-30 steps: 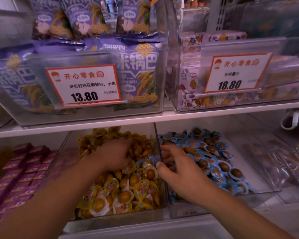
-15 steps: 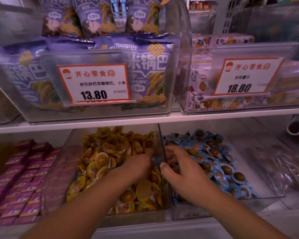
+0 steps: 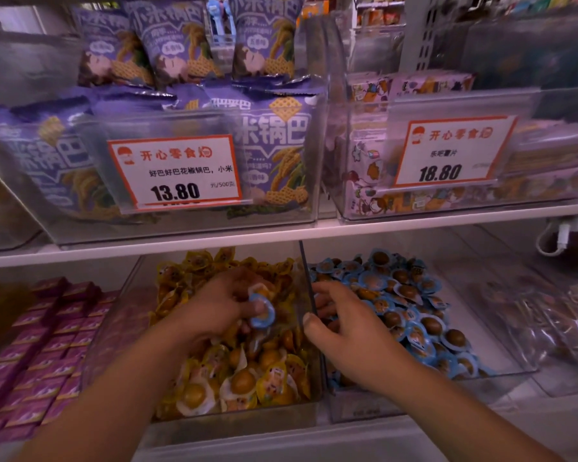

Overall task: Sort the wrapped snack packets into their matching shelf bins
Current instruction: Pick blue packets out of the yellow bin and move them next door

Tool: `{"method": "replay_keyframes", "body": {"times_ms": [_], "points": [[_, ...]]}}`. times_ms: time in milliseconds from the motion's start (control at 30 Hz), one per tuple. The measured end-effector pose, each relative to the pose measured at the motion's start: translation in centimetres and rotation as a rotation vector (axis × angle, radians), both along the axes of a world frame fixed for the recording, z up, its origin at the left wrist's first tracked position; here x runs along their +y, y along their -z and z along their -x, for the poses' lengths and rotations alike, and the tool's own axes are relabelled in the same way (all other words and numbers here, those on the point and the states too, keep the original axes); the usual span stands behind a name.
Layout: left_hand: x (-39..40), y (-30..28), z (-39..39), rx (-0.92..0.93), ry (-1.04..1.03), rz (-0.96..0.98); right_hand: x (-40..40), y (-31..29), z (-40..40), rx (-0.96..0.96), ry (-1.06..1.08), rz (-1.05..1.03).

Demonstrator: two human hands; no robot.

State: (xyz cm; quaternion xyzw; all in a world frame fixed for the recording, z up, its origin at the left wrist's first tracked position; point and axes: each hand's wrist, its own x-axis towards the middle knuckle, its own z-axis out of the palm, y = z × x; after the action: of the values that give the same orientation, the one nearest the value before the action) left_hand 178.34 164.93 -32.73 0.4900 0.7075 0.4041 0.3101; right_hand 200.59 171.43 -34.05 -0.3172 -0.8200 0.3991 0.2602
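Two bare forearms, left hand (image 3: 221, 305), right hand (image 3: 344, 331), no sleeves

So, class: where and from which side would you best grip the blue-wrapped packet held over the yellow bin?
Pinch the blue-wrapped packet by its flat blue rim, coming from the right: the left hand covers its left side, and the domed middle looks harder to pinch.

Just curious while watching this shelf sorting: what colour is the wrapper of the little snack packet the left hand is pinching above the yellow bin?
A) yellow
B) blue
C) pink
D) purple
B: the left hand pinches a blue-rimmed packet over the bin of yellow-wrapped packets; it matches the blue-wrapped packets in the bin to the right.
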Motion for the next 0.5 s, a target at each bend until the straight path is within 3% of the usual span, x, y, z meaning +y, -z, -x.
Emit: {"method": "replay_keyframes", "body": {"times_ms": [67,100,233,333,400,500], "points": [[-1.6,-0.5,0.7,-0.014,0.009,0.037,-0.1,-0.1,0.0,-0.009,0.009,-0.005],[-2.3,-0.5,0.9,0.087,0.03,0.074,-0.1,-0.2,0.0,-0.016,0.013,-0.008],[-3.4,0.5,0.1,0.724,0.069,0.185,-0.5,-0.3,0.0,-0.043,0.025,-0.025],[-2.6,1.9,-2.0,1.02,0.204,0.171,-0.6,-0.3,0.0,-0.057,0.035,-0.026],[-1.9,2.3,-3.0,1.055,0.343,0.153,-0.6,-0.2,-0.1,-0.059,0.037,-0.033],[-1.2,1.5,-2.8,0.891,0.416,0.279,-0.6,-0.3,-0.1,-0.076,0.043,-0.04]]}}
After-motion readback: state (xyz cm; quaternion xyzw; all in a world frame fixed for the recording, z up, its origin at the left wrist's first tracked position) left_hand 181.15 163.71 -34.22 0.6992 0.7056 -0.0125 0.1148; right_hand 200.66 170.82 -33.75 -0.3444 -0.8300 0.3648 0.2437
